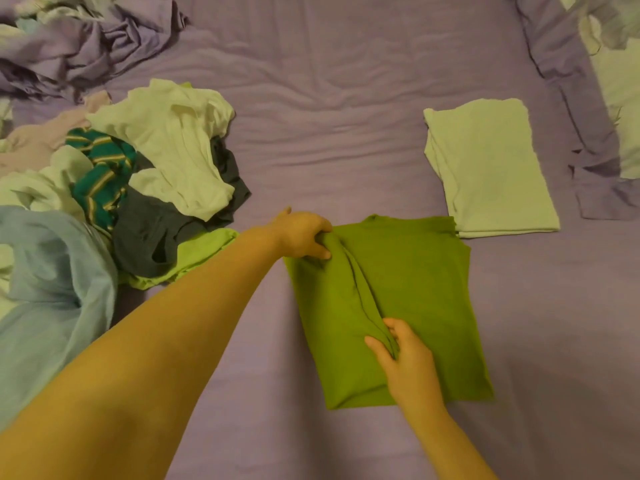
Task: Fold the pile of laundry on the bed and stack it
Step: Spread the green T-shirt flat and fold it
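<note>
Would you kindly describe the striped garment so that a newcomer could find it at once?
Start at the unfolded laundry pile on the left of the purple bed. The striped garment lies crumpled in its middle, between a white shirt and a dark one. Only it has teal and yellowish stripes.

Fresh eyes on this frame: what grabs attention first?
The olive green shirt in the lower centre of the purple bed sheet, with the left hand gripping a raised fold at its far edge and the right hand pinching the same fold nearer the camera. Next, the unfolded laundry pile at left, and one folded pale shirt lying flat just beyond the green one, at right.
</note>
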A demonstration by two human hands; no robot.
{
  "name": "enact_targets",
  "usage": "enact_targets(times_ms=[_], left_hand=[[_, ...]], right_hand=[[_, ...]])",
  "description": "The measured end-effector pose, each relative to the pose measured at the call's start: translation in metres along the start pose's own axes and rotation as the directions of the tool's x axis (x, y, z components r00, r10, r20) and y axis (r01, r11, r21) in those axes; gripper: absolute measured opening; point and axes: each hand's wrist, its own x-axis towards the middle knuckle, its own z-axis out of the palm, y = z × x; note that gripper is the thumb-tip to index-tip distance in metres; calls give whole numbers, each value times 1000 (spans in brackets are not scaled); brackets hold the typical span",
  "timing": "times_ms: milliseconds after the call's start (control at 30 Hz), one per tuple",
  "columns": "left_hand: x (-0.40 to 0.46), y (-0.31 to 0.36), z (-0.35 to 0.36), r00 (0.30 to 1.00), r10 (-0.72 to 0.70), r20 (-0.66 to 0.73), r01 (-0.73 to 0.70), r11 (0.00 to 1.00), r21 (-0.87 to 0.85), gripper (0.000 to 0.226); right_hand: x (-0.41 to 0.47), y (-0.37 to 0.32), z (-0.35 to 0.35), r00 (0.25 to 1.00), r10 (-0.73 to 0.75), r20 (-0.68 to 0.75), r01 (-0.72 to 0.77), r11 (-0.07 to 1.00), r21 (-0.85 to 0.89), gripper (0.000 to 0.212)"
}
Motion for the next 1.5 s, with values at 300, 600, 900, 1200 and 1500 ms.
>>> enact_targets(times_ms=[300, 600, 900, 1200, 1500], left_hand=[[52, 100, -22, 980, 143, -138, -162, 978, -134, 35], [108, 171, 20, 966, 156, -207, -141, 986, 85, 32], [81, 148, 78, 850, -117, -513, 153, 988, 28, 90], [6, 131, 130, 656, -682, -323, 204, 572, -795, 89], [-25, 125, 103, 861, -505, -56, -29, 60, -998, 52]], right_hand=[[-12, 44, -56, 976, 97, -195, -69, 987, 146, 42], [-8, 94, -81, 975, 147, -166, -143, 989, 38, 46], [18, 89, -86, 991, 6, -135, -31, 983, -178, 63], [71, 55, -73, 999, -52, 9, 53, 990, -127, 63], [75, 38, -95, 988, -149, 36, 150, 989, -15, 51]])
